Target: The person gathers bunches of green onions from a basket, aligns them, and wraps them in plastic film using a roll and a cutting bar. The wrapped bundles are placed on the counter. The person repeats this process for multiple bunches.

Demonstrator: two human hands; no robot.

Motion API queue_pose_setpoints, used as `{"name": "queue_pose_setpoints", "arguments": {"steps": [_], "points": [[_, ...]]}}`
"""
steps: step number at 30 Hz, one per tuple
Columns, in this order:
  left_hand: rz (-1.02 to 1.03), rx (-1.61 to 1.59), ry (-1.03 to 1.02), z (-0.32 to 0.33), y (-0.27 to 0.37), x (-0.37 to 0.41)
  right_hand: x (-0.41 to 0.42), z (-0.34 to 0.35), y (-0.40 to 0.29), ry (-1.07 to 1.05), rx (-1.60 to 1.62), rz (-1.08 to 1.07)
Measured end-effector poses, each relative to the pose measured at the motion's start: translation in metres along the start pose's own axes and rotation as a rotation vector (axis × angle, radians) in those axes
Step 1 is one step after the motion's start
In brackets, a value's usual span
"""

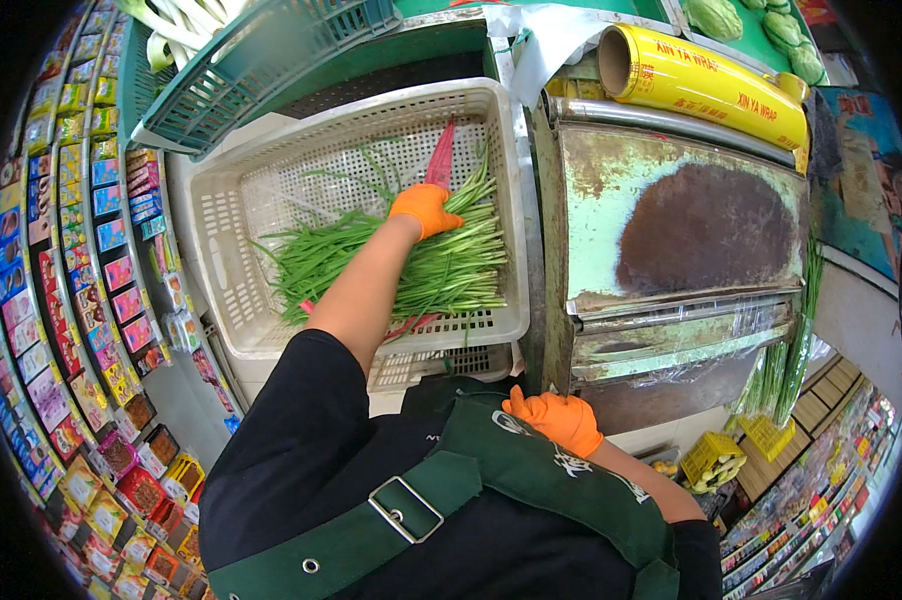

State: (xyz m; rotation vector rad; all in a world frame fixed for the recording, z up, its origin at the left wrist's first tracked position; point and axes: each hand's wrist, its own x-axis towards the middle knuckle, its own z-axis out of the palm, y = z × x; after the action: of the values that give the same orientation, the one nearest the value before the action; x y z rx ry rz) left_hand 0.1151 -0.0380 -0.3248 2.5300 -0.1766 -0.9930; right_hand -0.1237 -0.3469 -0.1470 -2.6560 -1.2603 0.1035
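Observation:
A pile of green garlic chives (pixel 451 262) lies in a white perforated plastic crate (pixel 522 217), pale stem ends to the right. My left hand (pixel 423 210), in an orange glove, reaches into the crate and rests on the upper part of the pile; its fingertips are partly hidden among the stems. A red strap (pixel 441 154) stretches from beside that hand towards the crate's far wall. Close to my chest, over the green apron (pixel 496 442), is my right hand (pixel 559 421), also gloved in orange, with its fingers curled; what it may hold is unclear.
Right of the crate stands a worn metal wrapping machine (pixel 593 187) with a yellow roll of wrap film (pixel 706 82) on top. A green plastic basket (pixel 271 67) of leeks or scallions (pixel 184 22) juts in at upper left. Packaged snacks fill shelves (pixel 83 247) at left.

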Motion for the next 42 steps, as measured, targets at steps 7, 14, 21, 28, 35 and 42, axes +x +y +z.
{"name": "queue_pose_setpoints", "arguments": {"steps": [7, 14, 21, 28, 35, 42], "points": [[0.06, -0.266, -0.106, -0.004, -0.014, -0.047, 0.001, 0.001, 0.001, 0.042, 0.004, -0.024], [-0.132, -0.08, 0.122, -0.016, 0.022, -0.11, 0.003, -0.001, -0.003, 0.058, -0.004, 0.008], [0.318, -1.199, 0.705, -0.077, -0.005, -0.19, 0.011, -0.02, -0.01, -0.007, 0.008, 0.069], [1.08, -1.332, 0.824, -0.161, -0.008, -0.286, 0.009, -0.036, -0.009, -0.012, 0.206, 0.073], [1.278, -1.289, 1.204, -0.195, 0.07, -0.397, 0.005, -0.032, -0.012, -0.04, 0.279, 0.039], [1.101, -1.091, 1.083, -0.186, 0.122, -0.468, 0.002, -0.033, -0.014, -0.02, 0.341, 0.001]]}}
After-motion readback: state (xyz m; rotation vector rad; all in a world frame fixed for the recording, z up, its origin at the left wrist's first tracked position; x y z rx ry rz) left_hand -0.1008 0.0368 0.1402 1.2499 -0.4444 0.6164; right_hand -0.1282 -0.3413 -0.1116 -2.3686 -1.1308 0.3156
